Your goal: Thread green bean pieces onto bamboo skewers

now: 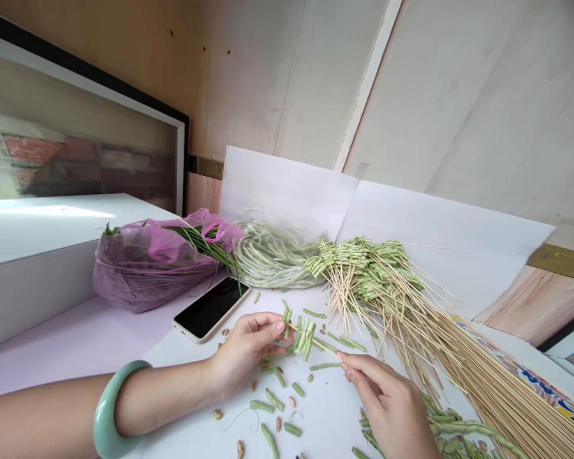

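My left hand (pixel 249 347), with a green jade bangle (pixel 108 408) on the forearm, pinches a short green bean piece (pixel 286 315) against the tip of a thin bamboo skewer (pixel 318 343). Several bean pieces (pixel 304 335) sit threaded side by side on that skewer. My right hand (pixel 387 398) grips the skewer's other end between thumb and fingers. Loose cut bean pieces (pixel 273 400) and small beans lie on the white surface under both hands.
A pile of finished bean skewers (pixel 368 264) fans out at centre right, with bare skewers (pixel 483 376) beside it. A clear bag of long beans (pixel 272 255), a pink bag of greens (pixel 148 258) and a phone (pixel 211 308) lie behind. A white box (pixel 38 255) stands left.
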Available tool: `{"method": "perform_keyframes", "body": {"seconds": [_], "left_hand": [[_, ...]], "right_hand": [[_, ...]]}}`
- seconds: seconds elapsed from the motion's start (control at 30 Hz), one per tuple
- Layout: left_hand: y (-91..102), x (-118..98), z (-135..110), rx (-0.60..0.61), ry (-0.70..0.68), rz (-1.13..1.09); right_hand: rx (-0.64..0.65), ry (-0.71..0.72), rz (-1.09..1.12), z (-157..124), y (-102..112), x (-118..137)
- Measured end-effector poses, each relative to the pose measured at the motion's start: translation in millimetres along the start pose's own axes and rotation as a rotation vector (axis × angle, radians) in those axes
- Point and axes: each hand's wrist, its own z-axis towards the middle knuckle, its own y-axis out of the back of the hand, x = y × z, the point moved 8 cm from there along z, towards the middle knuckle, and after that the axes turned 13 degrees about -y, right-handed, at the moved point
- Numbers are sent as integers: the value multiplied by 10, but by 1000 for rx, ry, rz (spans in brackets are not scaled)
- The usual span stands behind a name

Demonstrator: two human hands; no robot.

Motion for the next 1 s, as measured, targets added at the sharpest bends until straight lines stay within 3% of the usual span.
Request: {"method": "perform_keyframes", "body": {"seconds": [0.5, 0.83, 1.0], "left_hand": [[-55, 45, -60, -6, 51, -53], [-37, 72, -62, 2, 57, -19], [-12, 86, -66, -34, 111, -21]], "right_hand": [[6, 184, -50, -128, -37, 145], [19, 155, 21, -39, -38, 205], [-122, 73, 37, 183, 333, 106]]}}
